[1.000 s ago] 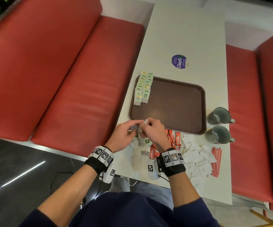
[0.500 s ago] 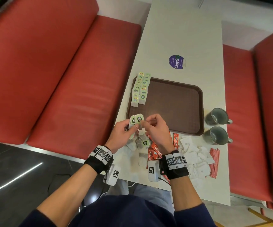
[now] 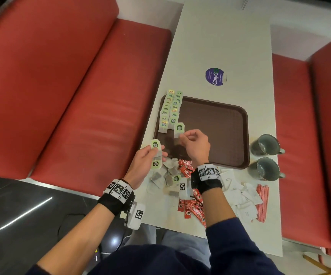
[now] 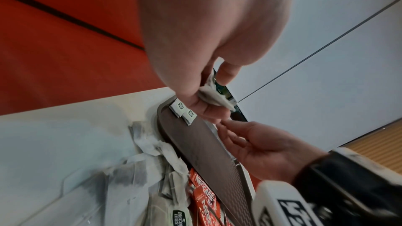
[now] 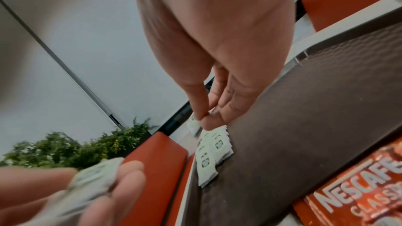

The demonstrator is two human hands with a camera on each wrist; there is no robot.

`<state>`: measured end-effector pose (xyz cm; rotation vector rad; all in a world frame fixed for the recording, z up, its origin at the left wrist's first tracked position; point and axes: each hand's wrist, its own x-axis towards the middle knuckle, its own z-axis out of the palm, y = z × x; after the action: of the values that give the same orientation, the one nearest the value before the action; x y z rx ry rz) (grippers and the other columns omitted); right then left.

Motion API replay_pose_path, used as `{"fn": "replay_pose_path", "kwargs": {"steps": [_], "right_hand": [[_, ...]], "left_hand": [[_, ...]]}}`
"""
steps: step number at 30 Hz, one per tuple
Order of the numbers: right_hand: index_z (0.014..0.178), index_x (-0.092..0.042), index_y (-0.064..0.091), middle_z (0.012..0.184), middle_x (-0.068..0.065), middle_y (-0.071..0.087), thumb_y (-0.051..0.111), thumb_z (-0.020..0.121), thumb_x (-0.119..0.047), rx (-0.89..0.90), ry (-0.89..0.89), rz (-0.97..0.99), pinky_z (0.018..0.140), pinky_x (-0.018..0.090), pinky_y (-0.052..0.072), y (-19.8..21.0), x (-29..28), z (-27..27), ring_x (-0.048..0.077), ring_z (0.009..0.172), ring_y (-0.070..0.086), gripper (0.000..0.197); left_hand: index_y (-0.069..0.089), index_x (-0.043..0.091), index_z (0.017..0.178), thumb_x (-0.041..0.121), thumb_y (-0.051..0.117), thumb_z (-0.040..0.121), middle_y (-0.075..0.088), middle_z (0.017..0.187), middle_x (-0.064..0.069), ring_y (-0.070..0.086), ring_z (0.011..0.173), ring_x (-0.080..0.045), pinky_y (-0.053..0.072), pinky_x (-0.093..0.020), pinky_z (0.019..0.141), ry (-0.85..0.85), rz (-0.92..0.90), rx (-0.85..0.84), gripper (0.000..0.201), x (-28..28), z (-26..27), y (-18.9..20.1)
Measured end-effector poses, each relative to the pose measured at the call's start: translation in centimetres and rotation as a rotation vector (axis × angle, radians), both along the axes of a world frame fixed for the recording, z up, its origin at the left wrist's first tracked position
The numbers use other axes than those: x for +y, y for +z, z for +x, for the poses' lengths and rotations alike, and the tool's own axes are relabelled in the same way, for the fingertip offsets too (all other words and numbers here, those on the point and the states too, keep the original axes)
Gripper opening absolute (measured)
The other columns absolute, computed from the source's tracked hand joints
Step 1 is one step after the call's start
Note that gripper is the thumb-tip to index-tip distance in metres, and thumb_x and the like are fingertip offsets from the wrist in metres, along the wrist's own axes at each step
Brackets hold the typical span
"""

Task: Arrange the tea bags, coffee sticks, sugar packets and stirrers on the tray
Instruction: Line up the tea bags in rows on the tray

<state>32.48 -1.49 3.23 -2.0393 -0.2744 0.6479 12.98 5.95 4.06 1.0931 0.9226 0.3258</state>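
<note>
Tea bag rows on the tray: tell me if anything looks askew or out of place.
The rows lie neat, but their far end overhangs the tray rim. One tea bag, pinched by the right hand, is not yet set down. Loose tea bags lie jumbled on the table.

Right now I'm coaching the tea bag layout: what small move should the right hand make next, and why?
Probably lower the tea bag that the right hand pinches onto the tray, at the near end of the right-hand row of tea bags. It hangs just past that row's last bag, so it likely extends it.
</note>
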Motion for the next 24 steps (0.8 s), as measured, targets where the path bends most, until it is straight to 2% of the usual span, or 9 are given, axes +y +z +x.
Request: {"fn": "replay_pose_path", "kwargs": {"steps": [3,7,12,17,21,24], "right_hand": [[0.086,-0.027,0.077,0.077,-0.009,0.080,0.090,0.086,-0.025,0.038,-0.044,-0.032,0.092,0.044,0.066,-2.5,2.4,1.1,0.012,0.082,0.080,0.013],[0.092,-0.025,0.074,0.077,-0.008,0.078,0.089,0.087,-0.020,0.045,-0.082,-0.053,0.093,0.042,0.066,-4.9,4.7,1.6,0.014,0.082,0.080,0.017],[0.086,-0.027,0.073,0.080,-0.004,0.078,0.089,0.086,-0.021,0.036,-0.067,-0.129,0.091,0.039,0.066,-6.7,6.2,2.0,0.019,0.088,0.080,0.017],[0.079,-0.025,0.072,0.077,-0.003,0.078,0.086,0.083,-0.032,-0.009,-0.027,-0.216,0.093,0.043,0.064,-9.0,7.0,2.6,0.029,0.100,0.076,0.016],[0.083,-0.023,0.071,0.085,0.004,0.077,0.086,0.088,-0.035,-0.042,0.015,-0.261,0.094,0.039,0.060,-8.1,7.2,2.5,0.030,0.106,0.071,0.020],[0.092,-0.019,0.070,0.092,0.003,0.075,0.080,0.096,-0.039,-0.094,0.042,-0.229,0.092,0.036,0.053,-5.6,6.4,1.7,0.024,0.105,0.064,0.023]], "left_hand": [[0.069,0.009,0.132,0.018,0.042,0.117,0.081,0.114,-0.014,0.076,0.103,-0.026,0.059,-0.045,0.094,0.003,-0.003,0.007,0.032,0.3,-0.4,-0.1],[0.064,0.008,0.137,0.016,0.042,0.118,0.080,0.120,-0.008,0.077,0.111,-0.026,0.061,-0.032,0.085,-0.014,0.033,-0.013,0.031,0.6,-1.0,0.1],[0.061,0.004,0.141,0.014,0.044,0.117,0.079,0.126,-0.005,0.077,0.115,-0.025,0.063,-0.036,0.089,-0.027,0.080,-0.021,0.031,1.1,-1.7,-0.1],[0.060,0.002,0.142,0.013,0.047,0.116,0.079,0.128,-0.005,0.077,0.116,-0.025,0.063,-0.041,0.096,-0.031,0.091,-0.011,0.031,1.3,-1.8,0.1],[0.059,0.002,0.145,0.010,0.050,0.115,0.079,0.127,-0.007,0.076,0.117,-0.025,0.061,-0.045,0.101,-0.024,0.083,-0.017,0.033,1.4,-1.9,0.5],[0.060,0.001,0.143,0.008,0.050,0.114,0.079,0.126,-0.009,0.076,0.117,-0.028,0.060,-0.050,0.104,-0.004,0.077,-0.034,0.031,1.7,-2.0,0.6]]}}
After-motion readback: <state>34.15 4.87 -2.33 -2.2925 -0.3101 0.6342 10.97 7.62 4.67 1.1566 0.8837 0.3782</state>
